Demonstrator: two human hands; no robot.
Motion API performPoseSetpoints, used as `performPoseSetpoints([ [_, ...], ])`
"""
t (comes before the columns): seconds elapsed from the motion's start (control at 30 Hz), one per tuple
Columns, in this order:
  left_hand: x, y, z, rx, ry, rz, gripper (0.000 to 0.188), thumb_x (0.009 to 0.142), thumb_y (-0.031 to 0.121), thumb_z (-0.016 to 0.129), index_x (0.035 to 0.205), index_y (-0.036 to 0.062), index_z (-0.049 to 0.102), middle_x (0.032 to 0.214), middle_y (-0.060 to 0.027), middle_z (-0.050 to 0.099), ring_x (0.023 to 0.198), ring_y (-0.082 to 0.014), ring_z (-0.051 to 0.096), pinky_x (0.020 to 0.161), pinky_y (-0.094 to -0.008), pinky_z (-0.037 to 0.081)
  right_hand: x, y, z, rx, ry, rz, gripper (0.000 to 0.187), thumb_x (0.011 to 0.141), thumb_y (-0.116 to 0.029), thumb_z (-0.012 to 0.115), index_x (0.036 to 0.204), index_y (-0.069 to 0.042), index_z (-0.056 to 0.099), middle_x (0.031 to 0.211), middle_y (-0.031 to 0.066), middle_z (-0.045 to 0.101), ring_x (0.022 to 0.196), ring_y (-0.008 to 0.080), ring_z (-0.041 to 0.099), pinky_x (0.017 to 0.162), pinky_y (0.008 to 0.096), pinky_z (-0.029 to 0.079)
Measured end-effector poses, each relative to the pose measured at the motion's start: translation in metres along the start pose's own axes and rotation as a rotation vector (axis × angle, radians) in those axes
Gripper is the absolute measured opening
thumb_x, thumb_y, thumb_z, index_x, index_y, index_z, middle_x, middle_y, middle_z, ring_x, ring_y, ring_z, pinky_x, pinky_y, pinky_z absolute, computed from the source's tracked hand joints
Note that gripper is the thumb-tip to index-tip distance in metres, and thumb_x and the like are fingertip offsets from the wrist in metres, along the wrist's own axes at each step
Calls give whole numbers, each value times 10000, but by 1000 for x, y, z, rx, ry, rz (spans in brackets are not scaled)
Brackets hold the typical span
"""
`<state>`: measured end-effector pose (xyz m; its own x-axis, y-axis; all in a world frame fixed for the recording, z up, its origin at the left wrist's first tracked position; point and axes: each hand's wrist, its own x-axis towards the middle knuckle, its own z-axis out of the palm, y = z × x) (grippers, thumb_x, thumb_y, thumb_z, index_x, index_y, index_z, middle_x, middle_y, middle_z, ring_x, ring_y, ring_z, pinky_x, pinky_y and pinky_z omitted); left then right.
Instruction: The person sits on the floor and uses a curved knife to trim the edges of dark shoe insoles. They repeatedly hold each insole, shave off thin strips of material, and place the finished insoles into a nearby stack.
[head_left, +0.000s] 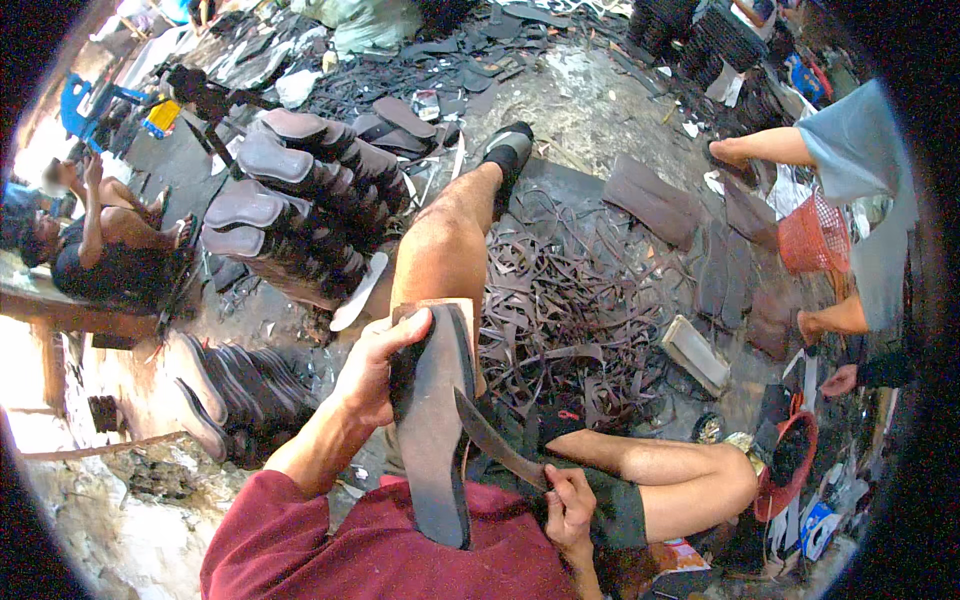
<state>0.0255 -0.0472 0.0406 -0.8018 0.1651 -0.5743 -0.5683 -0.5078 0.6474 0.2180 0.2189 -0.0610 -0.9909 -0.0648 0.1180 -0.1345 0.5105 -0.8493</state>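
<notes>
My left hand grips the forefoot end of a brown-grey shoe sole, thumb on top and fingers around its edge. The sole slants down against my maroon shirt. Behind its upper end, a tan board rests by my knee. Closed in a fist, my right hand holds the near end of a long, curved, dark strip. Its pointed far end meets the sole's right edge. Whether this is a knife blade or a cut-off piece, I cannot tell.
Stacked soles stand ahead to the left, with another row of soles nearer. Tangled offcuts cover the floor past my legs. Rightward are a red basket, a whitish block and another person's legs. One person sits far left.
</notes>
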Motion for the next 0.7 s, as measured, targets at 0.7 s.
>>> performPoseSetpoints([
  [0.7,19,6,16,631,-353,-128,340,842,181,793,1137,32,711,985,-23,722,883,-85,628,800,-262,512,206,-51,-74,-142,-464,-246,400,866,-76,629,1264,-111,648,686,76,573,548,246,579,503,359,463],
])
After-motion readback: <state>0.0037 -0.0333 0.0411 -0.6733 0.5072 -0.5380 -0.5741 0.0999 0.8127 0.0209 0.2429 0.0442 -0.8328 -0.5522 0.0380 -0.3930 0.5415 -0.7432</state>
